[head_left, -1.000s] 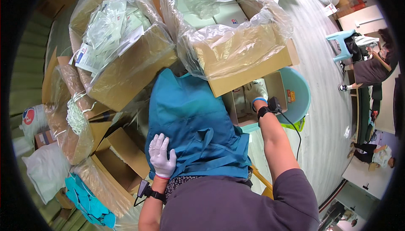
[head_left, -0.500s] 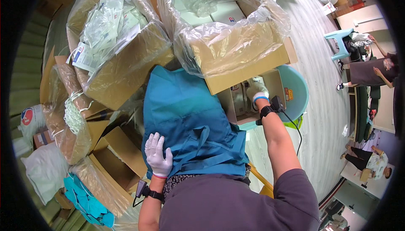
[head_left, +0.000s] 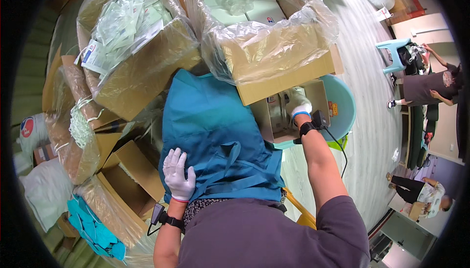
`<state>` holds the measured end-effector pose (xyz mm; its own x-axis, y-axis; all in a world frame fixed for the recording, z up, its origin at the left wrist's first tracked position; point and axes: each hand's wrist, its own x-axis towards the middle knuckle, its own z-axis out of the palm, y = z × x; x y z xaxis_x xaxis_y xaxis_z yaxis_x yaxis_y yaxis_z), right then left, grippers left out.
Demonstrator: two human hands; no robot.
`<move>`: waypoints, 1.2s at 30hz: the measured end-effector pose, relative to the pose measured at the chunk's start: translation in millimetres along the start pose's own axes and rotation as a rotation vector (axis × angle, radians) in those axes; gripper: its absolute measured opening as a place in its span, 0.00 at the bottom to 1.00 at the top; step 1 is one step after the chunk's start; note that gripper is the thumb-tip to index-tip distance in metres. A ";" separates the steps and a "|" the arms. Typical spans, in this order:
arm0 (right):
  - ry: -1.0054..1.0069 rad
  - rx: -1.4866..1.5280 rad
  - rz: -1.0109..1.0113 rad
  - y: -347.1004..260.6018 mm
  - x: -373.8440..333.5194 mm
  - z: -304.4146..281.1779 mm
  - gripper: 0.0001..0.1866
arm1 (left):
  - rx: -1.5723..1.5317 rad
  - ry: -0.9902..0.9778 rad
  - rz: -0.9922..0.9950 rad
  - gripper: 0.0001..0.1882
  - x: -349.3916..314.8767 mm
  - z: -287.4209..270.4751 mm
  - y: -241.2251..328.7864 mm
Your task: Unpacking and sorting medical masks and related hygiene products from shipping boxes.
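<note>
I see a dark purplish-grey short-sleeved shirt (head_left: 274, 233) from here. White gloves (head_left: 179, 183) have a red edge (head_left: 179, 200) left, a blue edge (head_left: 301, 114) right; black wrist straps (head_left: 307, 128) carry small boxes (head_left: 319, 119) with cables (head_left: 346, 158).

I see the person's right arm (head_left: 323, 170) stretched out ahead, the gloved right hand (head_left: 298, 101) angled downward, fingertips unclear; the gloved left hand (head_left: 179, 177) lies palm down, fingers (head_left: 173, 160) extended, thumb (head_left: 191, 174) apart.

The pale wood-grained floor (head_left: 364, 131) is carrying a light-blue stool (head_left: 391, 46) and a small white scrap (head_left: 395, 154), both over to the right. Nearer, a light-blue tub (head_left: 345, 99) is bearing a small open carton (head_left: 320, 96), while a lap in patterned fabric (head_left: 197, 207) is supporting a spread blue cloth (head_left: 205, 106).
</note>
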<state>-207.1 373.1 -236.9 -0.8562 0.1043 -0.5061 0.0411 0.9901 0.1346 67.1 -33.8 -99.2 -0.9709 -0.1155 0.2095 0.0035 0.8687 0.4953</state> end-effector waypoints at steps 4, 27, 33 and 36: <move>0.067 -0.026 -0.033 -7.2 6.7 13.3 0.25 | 0.008 -0.006 -0.014 0.25 -0.9 -1.1 1.1; -0.337 1.515 -0.473 -73.1 -266.3 -136.5 0.09 | -1.396 -0.638 -0.536 0.24 111.8 -17.2 96.1; -0.163 1.535 0.038 -44.6 -184.0 -73.3 0.16 | -1.407 -0.171 -0.587 0.18 107.9 -43.2 70.5; 0.012 1.391 0.159 -12.1 -128.0 -38.2 0.21 | -1.328 -0.223 -0.481 0.20 109.4 -51.1 64.2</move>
<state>-117.6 344.1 -141.2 -0.7984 0.2289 -0.5569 0.6011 0.2503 -0.7590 -26.7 -15.3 -1.4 -0.9582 -0.0795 -0.2748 -0.2341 -0.3341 0.9130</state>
